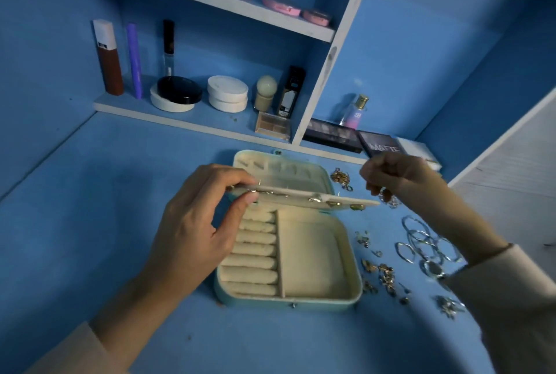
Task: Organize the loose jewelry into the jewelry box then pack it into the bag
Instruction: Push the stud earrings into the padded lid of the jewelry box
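An open jewelry box (355,256) with a cream lining lies on the blue desk, its lid back. My left hand (198,223) pinches the left end of the box's cream earring panel (301,197), held level over the box with several earrings pinned to it. My right hand (397,178) hovers just past the panel's right end, fingers curled, pinching a small silver piece (388,197). Loose jewelry lies right of the box: gold pieces (341,178), small earrings (382,274) and silver hoops (421,241). No bag is in view.
Behind the box stand blue shelves (168,116) with cosmetics: compacts, bottles, tubes, jars. Eyeshadow palettes (334,134) and a perfume bottle (356,113) sit in the right recess. A white surface (517,169) borders the desk on the right.
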`<control>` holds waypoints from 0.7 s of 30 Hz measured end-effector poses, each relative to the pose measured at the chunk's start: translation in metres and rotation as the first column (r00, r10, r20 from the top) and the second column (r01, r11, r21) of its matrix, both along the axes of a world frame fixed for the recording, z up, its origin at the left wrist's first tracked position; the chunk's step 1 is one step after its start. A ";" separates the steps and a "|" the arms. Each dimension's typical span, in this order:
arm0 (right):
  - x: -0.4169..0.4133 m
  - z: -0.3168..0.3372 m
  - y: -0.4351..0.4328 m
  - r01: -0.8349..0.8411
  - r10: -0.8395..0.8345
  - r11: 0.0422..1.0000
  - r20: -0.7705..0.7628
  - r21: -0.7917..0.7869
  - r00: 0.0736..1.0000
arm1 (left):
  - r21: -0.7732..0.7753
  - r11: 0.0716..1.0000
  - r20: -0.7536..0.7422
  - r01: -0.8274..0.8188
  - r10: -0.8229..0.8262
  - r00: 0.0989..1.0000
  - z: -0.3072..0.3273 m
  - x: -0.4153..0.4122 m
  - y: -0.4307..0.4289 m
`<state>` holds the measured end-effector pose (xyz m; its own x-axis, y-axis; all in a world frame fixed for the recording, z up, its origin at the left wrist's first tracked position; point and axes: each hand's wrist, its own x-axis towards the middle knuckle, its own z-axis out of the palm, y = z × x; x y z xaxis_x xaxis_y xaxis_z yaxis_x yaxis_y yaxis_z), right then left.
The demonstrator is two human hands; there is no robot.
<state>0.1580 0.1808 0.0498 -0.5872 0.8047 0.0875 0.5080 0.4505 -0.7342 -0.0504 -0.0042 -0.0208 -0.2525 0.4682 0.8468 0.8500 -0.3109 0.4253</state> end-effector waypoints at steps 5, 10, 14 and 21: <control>0.030 -0.030 -0.007 -0.108 0.026 0.955 0.282 0.277 0.959 | 0.005 1.000 0.020 -0.023 0.023 1.000 0.000 0.003 0.003; 0.040 -0.043 -0.013 -0.186 0.013 0.902 0.408 0.389 0.913 | 0.000 0.999 0.062 -0.037 0.037 0.997 0.001 0.004 0.004; 0.042 -0.045 -0.016 -0.216 0.017 0.892 0.448 0.397 0.894 | -0.019 0.998 0.069 -0.056 0.058 0.996 0.001 0.005 0.005; 0.034 -0.041 -0.022 -0.222 -0.005 0.880 0.475 0.420 0.880 | -0.033 0.997 0.064 -0.073 0.075 0.995 0.002 0.005 0.004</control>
